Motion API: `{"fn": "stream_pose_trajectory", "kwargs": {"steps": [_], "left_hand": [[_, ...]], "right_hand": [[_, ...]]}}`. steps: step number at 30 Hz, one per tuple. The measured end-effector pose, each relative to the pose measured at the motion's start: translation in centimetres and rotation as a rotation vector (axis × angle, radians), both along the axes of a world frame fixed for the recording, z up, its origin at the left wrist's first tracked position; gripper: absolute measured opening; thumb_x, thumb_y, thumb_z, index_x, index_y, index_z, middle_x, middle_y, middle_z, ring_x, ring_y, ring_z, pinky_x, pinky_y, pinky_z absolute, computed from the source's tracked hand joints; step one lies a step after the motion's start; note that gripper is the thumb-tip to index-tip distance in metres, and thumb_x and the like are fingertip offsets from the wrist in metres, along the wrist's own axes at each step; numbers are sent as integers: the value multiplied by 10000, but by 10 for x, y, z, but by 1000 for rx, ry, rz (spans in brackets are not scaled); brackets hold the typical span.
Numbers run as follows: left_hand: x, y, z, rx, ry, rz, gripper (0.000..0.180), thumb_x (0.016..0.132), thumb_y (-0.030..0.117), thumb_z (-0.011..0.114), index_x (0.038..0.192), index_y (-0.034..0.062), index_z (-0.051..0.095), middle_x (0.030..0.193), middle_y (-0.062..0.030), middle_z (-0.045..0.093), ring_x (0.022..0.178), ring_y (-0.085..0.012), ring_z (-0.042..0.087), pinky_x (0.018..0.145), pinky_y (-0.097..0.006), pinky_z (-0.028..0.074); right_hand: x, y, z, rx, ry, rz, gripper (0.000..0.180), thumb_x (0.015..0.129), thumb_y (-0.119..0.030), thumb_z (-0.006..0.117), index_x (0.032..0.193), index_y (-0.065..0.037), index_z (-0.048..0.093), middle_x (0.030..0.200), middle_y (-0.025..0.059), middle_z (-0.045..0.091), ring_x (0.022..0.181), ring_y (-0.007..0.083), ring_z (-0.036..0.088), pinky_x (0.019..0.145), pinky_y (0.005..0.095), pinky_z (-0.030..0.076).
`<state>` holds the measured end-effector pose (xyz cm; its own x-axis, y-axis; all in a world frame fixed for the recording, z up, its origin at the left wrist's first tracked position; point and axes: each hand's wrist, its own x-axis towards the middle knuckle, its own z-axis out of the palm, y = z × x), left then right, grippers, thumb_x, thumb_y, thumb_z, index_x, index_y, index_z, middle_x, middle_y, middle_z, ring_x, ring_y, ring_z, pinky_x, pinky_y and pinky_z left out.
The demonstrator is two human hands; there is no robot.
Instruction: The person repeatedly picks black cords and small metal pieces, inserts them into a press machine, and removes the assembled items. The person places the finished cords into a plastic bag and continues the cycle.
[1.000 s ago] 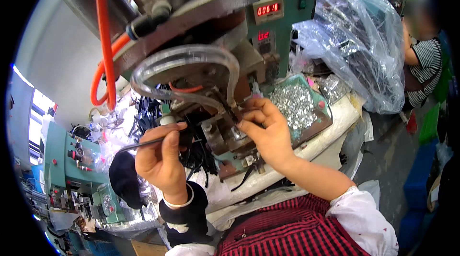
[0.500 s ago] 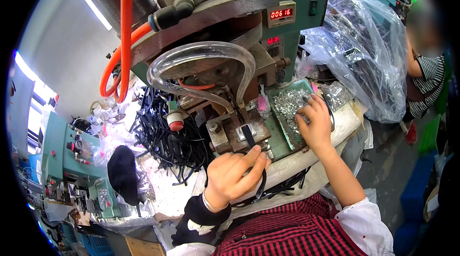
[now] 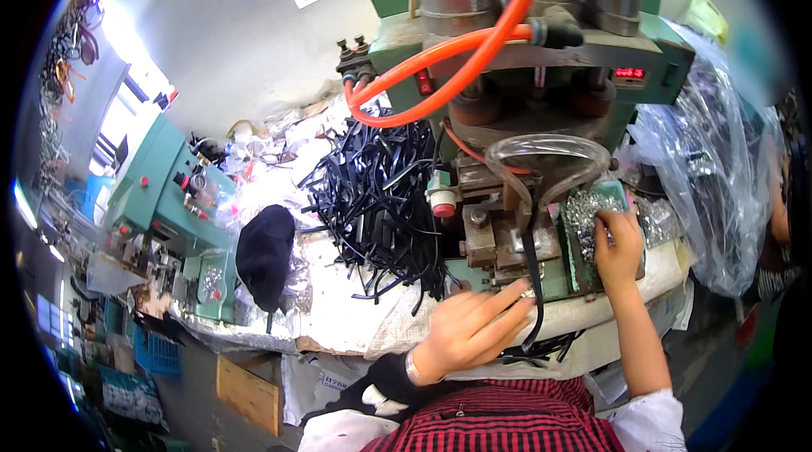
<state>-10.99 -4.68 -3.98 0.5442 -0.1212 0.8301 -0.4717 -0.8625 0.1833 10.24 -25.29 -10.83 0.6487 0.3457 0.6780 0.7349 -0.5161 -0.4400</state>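
Observation:
My left hand [image 3: 474, 329] is in front of the press, its fingers stretched out toward a narrow black strap [image 3: 531, 262]. The strap's upper end sits at the metal fixture [image 3: 482, 236] under the press, and its lower end hangs down in a curve past my fingertips. My right hand [image 3: 622, 253] dips into a green tray [image 3: 628, 193] of small silvery metal pieces [image 3: 584, 215]. Its thumb and fingers are bent together over the pieces; what lies between them is hidden.
A green press [image 3: 668, 50] with orange air hose [image 3: 440, 46] and a clear bent tube [image 3: 550, 143] rises over the fixture. Left of it lie a heap of black straps [image 3: 376, 198] and a black cloth item [image 3: 266, 257]. A clear plastic bag [image 3: 719, 190] stands at right.
My view has swung left, so the press appears further right. My left fingers have loosened and straightened from a bent grip near the strap. My right hand remains at the tray, fingers now more curled.

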Motion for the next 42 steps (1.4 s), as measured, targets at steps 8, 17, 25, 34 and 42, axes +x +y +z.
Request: {"fn": "stream_pose_trajectory", "kwargs": {"steps": [8, 17, 25, 34, 42], "left_hand": [[-31, 128, 38, -236, -177, 890, 101, 866, -16, 707, 942, 44, 737, 963, -46, 678, 854, -169, 608, 712, -281, 473], [-4, 216, -62, -183, 218, 970, 173, 741, 49, 753, 913, 67, 734, 943, -101, 630, 949, -328, 597, 846, -426, 481], [-9, 216, -42, -166, 249, 729, 152, 791, 105, 794, 882, 37, 692, 805, -121, 671, 720, -321, 656, 648, -369, 511], [-18, 140, 4, -454, 37, 507, 75, 853, -80, 705, 911, -37, 684, 838, -102, 662, 746, -185, 634, 666, -262, 496], [36, 46, 67, -614, -122, 61, 159, 774, -103, 772, 883, -54, 667, 854, -140, 715, 761, -193, 669, 724, -272, 529]], "right_hand": [[-12, 15, 14, 397, 545, 12, 134, 985, -33, 580, 1048, 25, 682, 925, 46, 694, 886, 83, 624, 811, 244, 492], [-26, -17, -19, 496, 571, -108, 153, 930, 16, 627, 1081, 9, 641, 914, 62, 714, 852, 111, 659, 801, 244, 492], [-64, 13, 68, 299, 282, 167, 149, 790, 40, 722, 927, -10, 748, 867, 108, 710, 827, 267, 653, 809, 348, 491], [-81, 89, 55, 758, 657, 366, 347, 865, 29, 693, 1203, 26, 613, 1004, 96, 708, 888, 157, 667, 830, 280, 518], [-97, 91, 87, 845, 1009, 416, 456, 900, 28, 661, 1324, 29, 494, 1020, 83, 703, 956, 108, 625, 899, 249, 479]]}}
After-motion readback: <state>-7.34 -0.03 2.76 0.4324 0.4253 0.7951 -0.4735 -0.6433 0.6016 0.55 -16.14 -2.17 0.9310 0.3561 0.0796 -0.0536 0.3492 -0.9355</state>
